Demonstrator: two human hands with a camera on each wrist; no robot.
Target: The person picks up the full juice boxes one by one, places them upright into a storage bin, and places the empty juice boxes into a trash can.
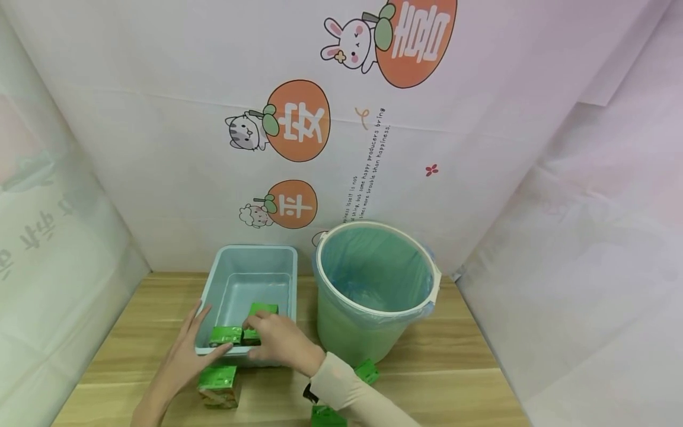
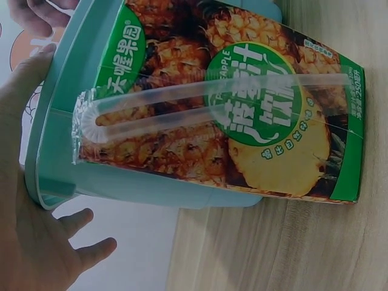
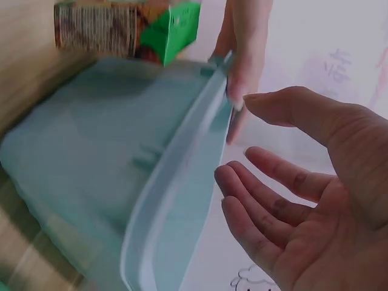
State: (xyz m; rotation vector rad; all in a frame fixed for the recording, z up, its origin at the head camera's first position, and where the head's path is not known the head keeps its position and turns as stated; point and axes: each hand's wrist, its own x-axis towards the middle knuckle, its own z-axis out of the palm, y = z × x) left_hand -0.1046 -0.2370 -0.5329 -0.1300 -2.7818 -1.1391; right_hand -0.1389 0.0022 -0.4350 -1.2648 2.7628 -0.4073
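Cartons sit inside the tub's near rim, room beyond; left hand and right hand relaxed.

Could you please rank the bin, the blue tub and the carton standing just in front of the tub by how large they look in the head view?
1. Bin, the largest.
2. Tub, somewhat smaller.
3. Carton, clearly the smallest.

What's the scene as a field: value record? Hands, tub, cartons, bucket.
left hand: spread, at near-left corner of light-blue plastic tub
right hand: over tub's near edge, holding nothing
cartons in tub: green-topped, at near end
pineapple juice carton: upright on table, in front of tub
other cartons: two, partly hidden by right sleeve
lined bucket: green, right of tub
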